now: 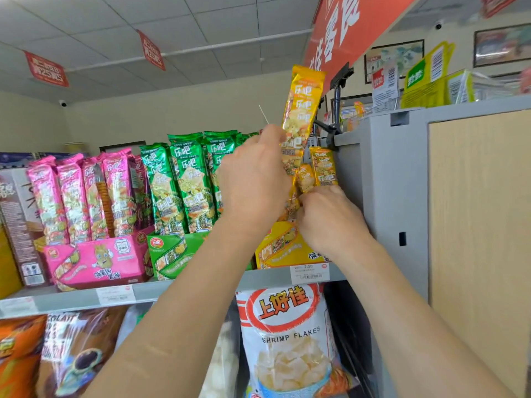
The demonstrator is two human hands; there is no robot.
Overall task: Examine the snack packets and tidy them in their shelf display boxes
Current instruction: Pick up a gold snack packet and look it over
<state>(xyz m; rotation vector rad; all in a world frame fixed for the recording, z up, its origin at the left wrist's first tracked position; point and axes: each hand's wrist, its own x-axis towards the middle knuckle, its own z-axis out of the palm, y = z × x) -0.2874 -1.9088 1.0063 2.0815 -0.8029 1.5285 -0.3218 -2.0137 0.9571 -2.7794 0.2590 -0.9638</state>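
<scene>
On the top shelf stand three display boxes: a pink box with pink packets, a green box with green packets, and a yellow box at the right end. My left hand grips a long yellow packet that sticks up above the yellow box. My right hand is closed on the lower part of the yellow packets in that box. My hands hide most of the yellow box's contents.
A grey shelf end panel stands right beside the yellow box. The shelf edge carries price tags. Below hangs a white shrimp flakes bag and other bags at the lower left. A red sign hangs overhead.
</scene>
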